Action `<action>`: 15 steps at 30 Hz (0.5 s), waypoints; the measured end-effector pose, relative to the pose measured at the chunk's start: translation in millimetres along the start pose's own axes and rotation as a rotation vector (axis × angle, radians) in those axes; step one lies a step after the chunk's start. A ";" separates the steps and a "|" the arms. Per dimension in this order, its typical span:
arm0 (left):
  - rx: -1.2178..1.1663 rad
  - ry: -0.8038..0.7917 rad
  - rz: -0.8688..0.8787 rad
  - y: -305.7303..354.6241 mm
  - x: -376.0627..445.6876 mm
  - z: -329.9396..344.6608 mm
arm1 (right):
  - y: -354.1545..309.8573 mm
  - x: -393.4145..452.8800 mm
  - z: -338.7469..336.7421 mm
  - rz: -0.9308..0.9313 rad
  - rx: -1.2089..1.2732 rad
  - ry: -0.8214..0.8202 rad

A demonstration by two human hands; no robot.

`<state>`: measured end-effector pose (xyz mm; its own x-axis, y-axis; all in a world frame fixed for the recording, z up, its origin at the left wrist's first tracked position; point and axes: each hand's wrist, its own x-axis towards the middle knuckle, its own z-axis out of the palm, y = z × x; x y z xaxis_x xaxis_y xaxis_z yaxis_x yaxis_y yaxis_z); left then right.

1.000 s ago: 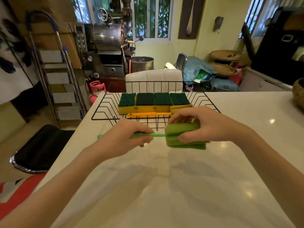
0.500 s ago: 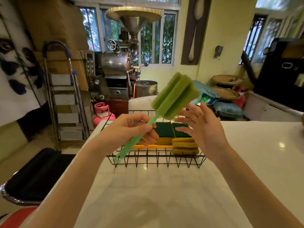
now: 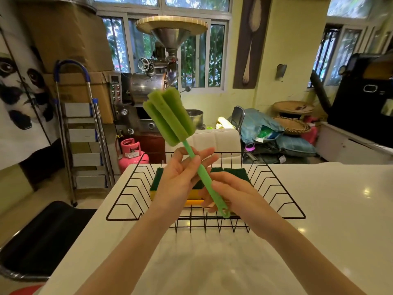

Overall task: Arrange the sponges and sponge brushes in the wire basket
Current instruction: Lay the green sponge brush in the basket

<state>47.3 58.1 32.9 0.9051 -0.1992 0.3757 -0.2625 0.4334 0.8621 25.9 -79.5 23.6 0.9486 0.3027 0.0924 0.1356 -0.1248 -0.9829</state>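
Observation:
A green sponge brush (image 3: 170, 117) is held up over the black wire basket (image 3: 276, 188), foam head up and tilted left, handle slanting down to the right. My left hand (image 3: 180, 182) pinches the upper handle between thumb and fingers. Lower down, my right hand (image 3: 231, 194) curls around the handle near its looped end. Inside the basket, a row of yellow sponges with dark green tops (image 3: 237, 173) lies at the back, mostly hidden by my hands. An orange-yellow handle (image 3: 193, 202) shows under my left hand.
The basket stands on a white marble counter (image 3: 329, 209) whose left edge drops to a black stool (image 3: 42, 237). Behind are a white chair back (image 3: 217, 139), a pink gas cylinder (image 3: 131, 152), a stepladder (image 3: 83, 135) and a metal roasting machine (image 3: 155, 81).
The brush's head has swung from tilting right to tilting left. My right hand, open beside the head before, has dropped and closed on the lower handle. My left hand now pinches higher on the handle.

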 end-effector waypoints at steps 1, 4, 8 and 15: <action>0.010 0.003 -0.003 -0.7 -0.6 0.2 | 1.2 -0.7 1.4 -0.023 -0.031 0.037; 0.240 0.004 -0.045 1.8 1.0 -6.3 | 8.3 1.6 -1.6 -0.129 -0.137 0.168; 0.962 -0.236 -0.236 23.9 -1.7 -22.5 | 11.7 4.7 -17.3 -0.258 -0.536 0.288; 1.265 -0.254 0.210 64.6 -11.9 -32.6 | 8.3 4.6 -44.6 -0.207 -0.916 0.114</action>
<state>30.4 117.1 73.0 0.7571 -0.4489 0.4747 -0.6468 -0.6171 0.4481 44.1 -121.2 22.9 0.8963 0.3134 0.3139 0.4301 -0.7870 -0.4423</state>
